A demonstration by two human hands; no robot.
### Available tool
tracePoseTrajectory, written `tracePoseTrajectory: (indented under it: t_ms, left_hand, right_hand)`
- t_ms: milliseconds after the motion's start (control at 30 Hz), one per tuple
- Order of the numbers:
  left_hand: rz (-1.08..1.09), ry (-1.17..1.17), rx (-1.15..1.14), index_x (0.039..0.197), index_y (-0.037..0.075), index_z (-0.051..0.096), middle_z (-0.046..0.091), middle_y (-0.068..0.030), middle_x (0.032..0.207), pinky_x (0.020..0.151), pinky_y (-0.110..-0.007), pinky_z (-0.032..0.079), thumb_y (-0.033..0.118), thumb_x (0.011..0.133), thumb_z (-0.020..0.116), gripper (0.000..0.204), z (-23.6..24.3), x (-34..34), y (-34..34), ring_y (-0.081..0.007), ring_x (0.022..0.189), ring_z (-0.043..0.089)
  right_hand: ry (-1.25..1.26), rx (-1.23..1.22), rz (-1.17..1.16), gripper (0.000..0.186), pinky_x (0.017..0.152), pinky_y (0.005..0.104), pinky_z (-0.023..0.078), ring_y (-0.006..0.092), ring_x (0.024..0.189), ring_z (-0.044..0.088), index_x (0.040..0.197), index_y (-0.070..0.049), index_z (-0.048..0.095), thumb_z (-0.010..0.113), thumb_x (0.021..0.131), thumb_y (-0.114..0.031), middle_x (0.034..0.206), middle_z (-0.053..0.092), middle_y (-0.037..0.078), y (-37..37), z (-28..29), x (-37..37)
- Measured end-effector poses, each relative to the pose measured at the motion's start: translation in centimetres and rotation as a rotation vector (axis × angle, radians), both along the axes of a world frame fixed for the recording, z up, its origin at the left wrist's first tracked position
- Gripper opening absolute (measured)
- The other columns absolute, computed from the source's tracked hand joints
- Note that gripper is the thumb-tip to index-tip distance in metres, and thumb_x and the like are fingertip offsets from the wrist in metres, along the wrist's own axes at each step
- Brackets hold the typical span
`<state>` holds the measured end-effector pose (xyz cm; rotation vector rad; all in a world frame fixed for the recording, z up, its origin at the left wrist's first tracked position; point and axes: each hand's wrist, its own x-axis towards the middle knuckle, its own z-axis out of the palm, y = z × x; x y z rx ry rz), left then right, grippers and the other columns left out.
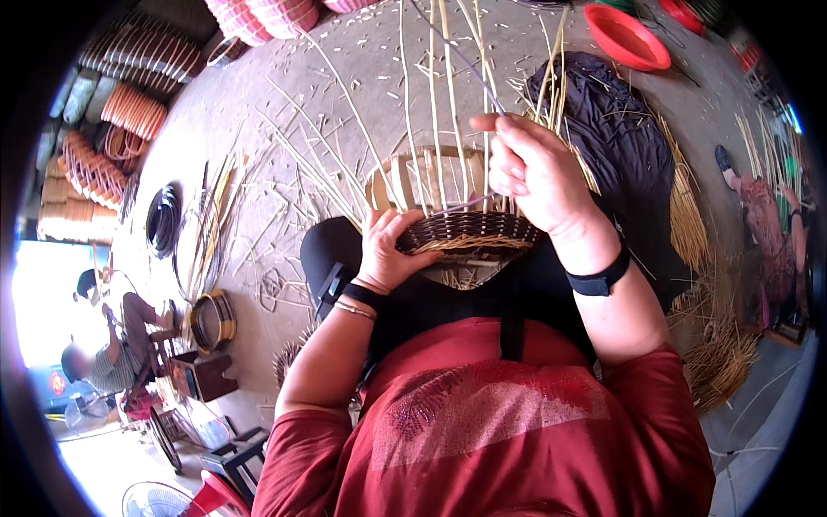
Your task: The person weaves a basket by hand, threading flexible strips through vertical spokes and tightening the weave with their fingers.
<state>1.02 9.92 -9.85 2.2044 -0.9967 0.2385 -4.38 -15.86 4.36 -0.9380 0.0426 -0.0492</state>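
Observation:
A partly woven basket rests on my lap, its dark brown woven band edged with tan below. Long pale upright stakes fan out from it away from me. My left hand grips the basket's left side, fingers over the woven edge and thumb along the near face. Above the basket's right side, my right hand is closed in a pinch on a thin dark weaving strand. That strand stretches up and away, and a purplish length of it crosses among the stakes just above the weave.
Cut scraps litter the floor. Dark cloth covers a bundle of canes on the right; a red basin lies beyond. Stacked baskets stand far left, near a coil of dark strands. Other people sit at both sides.

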Motion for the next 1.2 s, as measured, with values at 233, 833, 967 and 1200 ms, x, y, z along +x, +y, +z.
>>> tracePoseTrajectory:
  t_ms: [233, 833, 967, 1200]
  left_hand:
    - [0.083, -0.075, 0.117, 0.123, 0.022, 0.069, 0.059, -0.0065, 0.118, 0.103, -0.05, 0.032, 0.035, 0.058, 0.091, 0.07, 2.7, -1.1, -2.4, -0.03, 0.115, 0.052]
    - [0.025, -0.333, 0.351, 0.132, 0.013, 0.058, 0.052, -0.0046, 0.107, 0.086, -0.042, 0.043, 0.02, 0.068, 0.073, 0.065, 3.5, -1.6, -9.7, -0.0261, 0.099, 0.052]
    - [-0.015, -0.251, 0.324, 0.131, 0.019, 0.062, 0.053, -0.0044, 0.109, 0.088, -0.042, 0.042, 0.026, 0.066, 0.08, 0.067, 4.2, -1.7, -8.4, -0.0267, 0.102, 0.052]
    - [0.048, -0.296, 0.325, 0.131, 0.022, 0.06, 0.051, -0.003, 0.127, 0.095, -0.045, 0.039, 0.019, 0.072, 0.078, 0.061, 4.5, -3.1, -10.3, -0.0267, 0.114, 0.051]
  right_hand:
    - [0.44, 0.199, -0.36, 0.023, 0.057, 0.0253, 0.034, 0.0074, 0.056, 0.034, 0.112, -0.006, 0.059, 0.051, 0.108, -0.028, 0.066, 0.035, -0.007, -6.4, -13.8, -2.0]
    - [-0.097, -1.515, -0.712, 0.043, 0.081, 0.0343, 0.06, 0.0164, 0.099, 0.066, 0.142, -0.009, 0.055, 0.063, 0.1, -0.012, 0.115, 0.065, 0.013, -3.6, -9.4, 12.6]
    - [-0.116, -1.295, -0.704, 0.066, 0.073, 0.0283, 0.057, 0.0141, 0.088, 0.067, 0.156, -0.009, 0.032, 0.065, 0.098, -0.009, 0.124, 0.065, 0.011, -2.1, -5.2, 4.2]
    - [0.347, -0.004, -0.429, 0.03, 0.08, 0.0304, 0.053, 0.0106, 0.075, 0.055, 0.128, 0.002, 0.059, 0.053, 0.106, -0.018, 0.086, 0.057, 0.0, -7.5, -12.8, -6.2]
